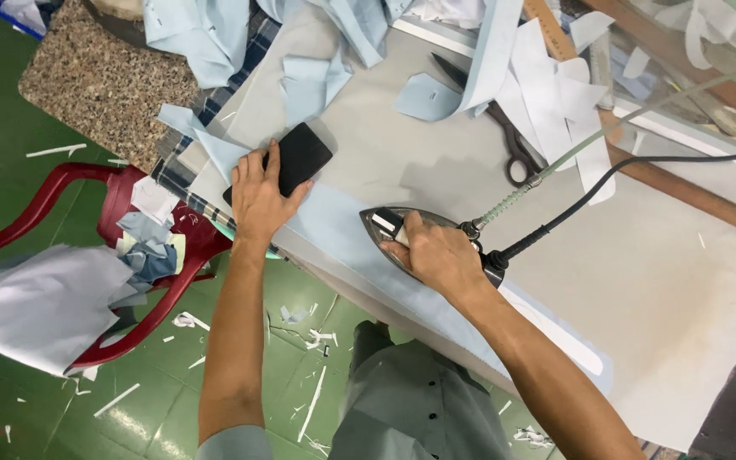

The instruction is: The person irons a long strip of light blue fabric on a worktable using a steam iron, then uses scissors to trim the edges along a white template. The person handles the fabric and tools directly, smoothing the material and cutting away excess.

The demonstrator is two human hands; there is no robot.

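My right hand (438, 254) grips the handle of a steam iron (385, 224) whose dark soleplate rests on a long light blue fabric strip (334, 228) laid along the near edge of the grey ironing table (683, 281). My left hand (259, 194) lies flat on the strip's far end, its fingers over a black rectangular pad (300, 155). A black cord (606, 179) and a clear braided hose (547, 170) run from the iron's rear toward the upper right.
Black scissors (504, 128) lie among white and pale blue cut pieces (555, 85) at the table's back, next to a wooden ruler (547, 25). A red plastic chair (129, 255) heaped with fabric stands at left on the green floor (10, 153), littered with scraps.
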